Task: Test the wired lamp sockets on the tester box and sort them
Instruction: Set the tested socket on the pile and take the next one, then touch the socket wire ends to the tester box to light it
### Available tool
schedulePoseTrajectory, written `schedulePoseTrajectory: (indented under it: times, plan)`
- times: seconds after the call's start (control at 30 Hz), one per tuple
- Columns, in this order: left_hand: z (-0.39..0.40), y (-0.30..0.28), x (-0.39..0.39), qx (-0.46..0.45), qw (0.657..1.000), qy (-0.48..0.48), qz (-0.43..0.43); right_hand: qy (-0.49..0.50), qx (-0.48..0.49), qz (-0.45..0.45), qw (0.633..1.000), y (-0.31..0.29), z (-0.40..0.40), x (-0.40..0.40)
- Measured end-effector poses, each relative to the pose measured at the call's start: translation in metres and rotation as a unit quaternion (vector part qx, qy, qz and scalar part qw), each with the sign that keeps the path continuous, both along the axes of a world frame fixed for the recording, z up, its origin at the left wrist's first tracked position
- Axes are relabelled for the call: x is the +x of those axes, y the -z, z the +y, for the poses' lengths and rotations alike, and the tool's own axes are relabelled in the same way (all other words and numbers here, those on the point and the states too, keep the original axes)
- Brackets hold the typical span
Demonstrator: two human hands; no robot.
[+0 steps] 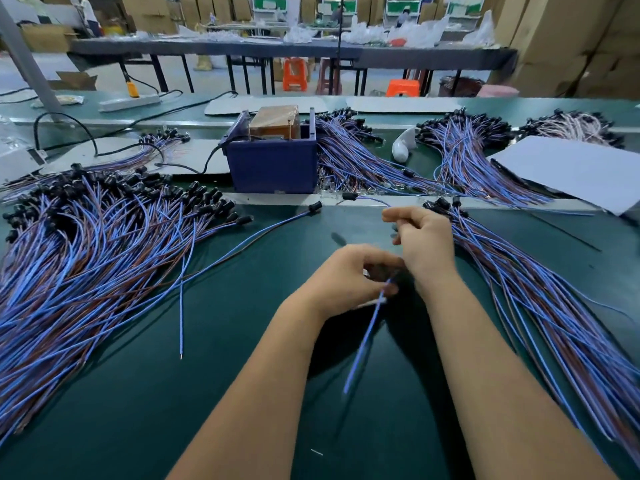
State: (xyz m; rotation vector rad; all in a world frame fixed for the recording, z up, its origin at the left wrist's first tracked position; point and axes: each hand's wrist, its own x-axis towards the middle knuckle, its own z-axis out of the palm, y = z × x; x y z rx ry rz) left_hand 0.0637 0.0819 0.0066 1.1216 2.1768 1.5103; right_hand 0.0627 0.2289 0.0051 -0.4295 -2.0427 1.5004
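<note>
I see the big left pile (86,244) of wired sockets, the right pile (540,289), and the blue tester box (273,164) beyond the hands. I judge one lead is being readied for testing; next its ends must reach the box. My right hand (424,244) pinches the blue-brown lead (363,341); my left hand (349,275) curls round its blurred lower stretch.

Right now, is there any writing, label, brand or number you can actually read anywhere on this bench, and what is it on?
None can be read.
Blue tester box: no label shows on its near side.
White power strip: any marking is too small and blurred.
Cardboard cartons behind: no print legible.
White sheet: blank as seen.
</note>
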Motion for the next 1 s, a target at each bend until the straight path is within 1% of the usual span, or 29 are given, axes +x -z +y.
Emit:
schedulePoseTrajectory:
  times: [0.07, 0.13, 0.23, 0.3, 0.4, 0.47, 0.53, 0.6, 0.63, 0.7, 0.77, 0.8, 0.83, 0.9, 1.0]
  plan:
    - [0.006, 0.003, 0.001, -0.036, 0.999, -0.003, 0.027, -0.011, 0.039, -0.02, 0.999, -0.012, 0.021, 0.008]
    - [0.007, 0.004, 0.002, -0.037, 0.999, -0.011, 0.013, -0.008, 0.092, -0.049, 0.995, -0.025, 0.041, 0.017]
    - [0.006, 0.004, 0.002, -0.03, 0.999, -0.036, -0.001, 0.022, 0.17, -0.109, 0.979, -0.039, 0.063, 0.03]
    - [0.007, 0.004, 0.002, -0.03, 0.998, -0.046, -0.008, 0.041, 0.227, -0.161, 0.96, -0.042, 0.072, 0.037]
    - [0.007, 0.005, 0.002, -0.037, 0.998, -0.057, -0.011, 0.101, 0.307, -0.249, 0.913, -0.039, 0.074, 0.043]
    - [0.008, 0.006, 0.003, -0.035, 0.997, -0.062, -0.017, 0.148, 0.34, -0.271, 0.888, -0.036, 0.066, 0.043]
    - [0.01, 0.007, 0.001, -0.04, 0.995, -0.087, -0.004, 0.169, 0.357, -0.259, 0.882, -0.032, 0.05, 0.038]
    - [0.007, 0.007, -0.004, -0.055, 0.986, -0.153, 0.046, 0.157, 0.363, -0.231, 0.889, -0.027, 0.028, 0.029]
    - [0.002, 0.007, -0.009, -0.061, 0.974, -0.205, 0.077, 0.141, 0.361, -0.218, 0.896, -0.025, 0.015, 0.023]
    - [-0.016, 0.004, -0.019, -0.073, 0.934, -0.329, 0.117, 0.09, 0.345, -0.189, 0.915, -0.021, -0.014, 0.011]
    - [-0.038, 0.005, -0.029, -0.092, 0.892, -0.427, 0.116, 0.019, 0.301, -0.146, 0.942, -0.016, -0.045, -0.002]
    - [-0.046, 0.005, -0.033, -0.118, 0.876, -0.456, 0.109, -0.024, 0.262, -0.126, 0.956, -0.014, -0.061, -0.007]
    - [-0.053, 0.006, -0.035, -0.158, 0.862, -0.472, 0.1, -0.064, 0.22, -0.114, 0.967, -0.012, -0.075, -0.011]
    - [-0.059, 0.006, -0.038, -0.238, 0.84, -0.481, 0.082, -0.117, 0.17, -0.121, 0.971, -0.005, -0.096, -0.018]
    - [-0.061, 0.006, -0.04, -0.283, 0.826, -0.48, 0.081, -0.104, 0.183, -0.145, 0.967, 0.005, -0.105, -0.024]
